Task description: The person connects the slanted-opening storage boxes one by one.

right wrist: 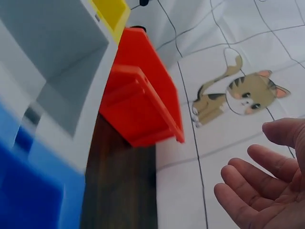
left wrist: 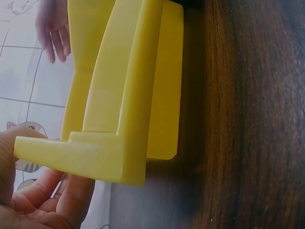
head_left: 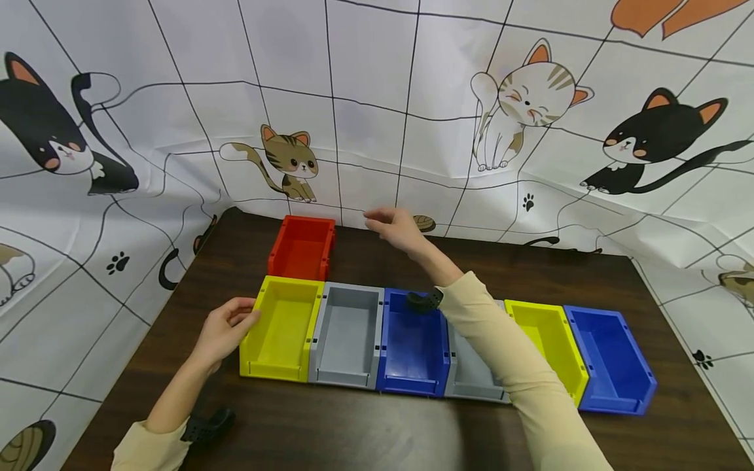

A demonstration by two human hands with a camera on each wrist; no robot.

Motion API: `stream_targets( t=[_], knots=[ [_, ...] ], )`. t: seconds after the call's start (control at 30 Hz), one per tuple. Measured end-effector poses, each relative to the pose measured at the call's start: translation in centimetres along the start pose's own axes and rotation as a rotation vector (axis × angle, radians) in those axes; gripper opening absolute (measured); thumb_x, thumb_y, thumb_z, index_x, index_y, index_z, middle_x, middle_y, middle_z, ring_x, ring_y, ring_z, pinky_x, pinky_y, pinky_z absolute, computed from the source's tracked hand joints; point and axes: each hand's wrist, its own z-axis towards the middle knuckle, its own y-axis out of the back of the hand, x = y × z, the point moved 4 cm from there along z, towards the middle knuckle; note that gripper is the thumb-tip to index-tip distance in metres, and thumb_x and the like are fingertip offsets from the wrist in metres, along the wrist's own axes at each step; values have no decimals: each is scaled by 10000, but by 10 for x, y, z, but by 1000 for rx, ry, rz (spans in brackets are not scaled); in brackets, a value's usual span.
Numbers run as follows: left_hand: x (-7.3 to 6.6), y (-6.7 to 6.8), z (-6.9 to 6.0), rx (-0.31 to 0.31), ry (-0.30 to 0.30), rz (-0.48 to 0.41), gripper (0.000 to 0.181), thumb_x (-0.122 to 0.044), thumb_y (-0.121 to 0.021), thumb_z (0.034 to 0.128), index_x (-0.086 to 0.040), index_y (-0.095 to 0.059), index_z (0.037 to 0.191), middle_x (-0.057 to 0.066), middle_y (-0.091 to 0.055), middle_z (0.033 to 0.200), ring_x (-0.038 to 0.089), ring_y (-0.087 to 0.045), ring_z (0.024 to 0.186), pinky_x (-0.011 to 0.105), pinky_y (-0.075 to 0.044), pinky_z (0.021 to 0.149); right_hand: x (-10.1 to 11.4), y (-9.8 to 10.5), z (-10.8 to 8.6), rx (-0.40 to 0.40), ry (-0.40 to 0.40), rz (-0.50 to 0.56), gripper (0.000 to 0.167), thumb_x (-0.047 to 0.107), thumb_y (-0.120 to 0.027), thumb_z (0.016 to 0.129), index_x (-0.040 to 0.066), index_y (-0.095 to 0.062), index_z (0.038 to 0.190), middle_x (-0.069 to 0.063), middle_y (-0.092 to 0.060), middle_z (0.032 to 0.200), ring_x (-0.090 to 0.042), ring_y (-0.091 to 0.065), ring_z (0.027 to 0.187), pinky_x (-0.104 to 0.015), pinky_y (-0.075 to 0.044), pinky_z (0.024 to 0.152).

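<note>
At the left end of the row stands a yellow bin (head_left: 283,330). My left hand (head_left: 226,330) is at its left side, and in the left wrist view a digit goes behind the bin's rim (left wrist: 71,155) while other fingers curl outside it. Raised over the far part of the table, my right hand (head_left: 397,229) holds nothing. Its fingers (right wrist: 252,186) are loosely bent in the right wrist view. A red bin (head_left: 303,245) sits behind the yellow one, left of the right hand.
Rightward from the yellow bin run a grey bin (head_left: 349,333), a blue bin (head_left: 414,347), another grey bin (head_left: 471,366), a second yellow bin (head_left: 544,333) and a blue bin (head_left: 612,360). My right forearm crosses above the row. A cat-patterned sheet (head_left: 377,144) hangs behind the dark table (head_left: 330,425).
</note>
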Motion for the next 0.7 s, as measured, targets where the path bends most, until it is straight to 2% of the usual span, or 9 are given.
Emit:
stream_targets(
  t=[0.23,0.37,0.53,0.7],
  knots=[
    [1,0,1,1,1,-8,378,-197,-559,955,69,-516,1219,252,-558,1176,286,-566,994,158,-491,736,0,-37,14,61,-115,83,341,138,-576,936,-20,-578,1239,-175,-609,1177,-283,-579,1055,-377,-504,857],
    [2,0,0,2,6,-9,377,-194,-560,954,68,-515,1222,254,-551,1186,295,-566,1000,173,-501,752,-2,-57,22,56,-180,101,367,142,-607,918,-48,-569,1230,-178,-612,1161,-331,-577,1062,-385,-508,860],
    [0,0,0,0,16,-4,375,-183,-559,954,68,-510,1228,259,-541,1199,315,-562,1019,214,-514,777,-4,-74,29,9,-246,129,374,153,-626,908,-54,-570,1216,-179,-619,1125,-341,-590,1040,-362,-525,825],
    [0,0,-1,-1,16,-6,371,-178,-561,953,63,-510,1231,255,-541,1199,319,-564,1028,242,-519,792,-4,-85,33,-91,-309,121,379,134,-654,888,-51,-557,1205,-172,-627,1054,-293,-622,926,-344,-549,748]
  ],
)
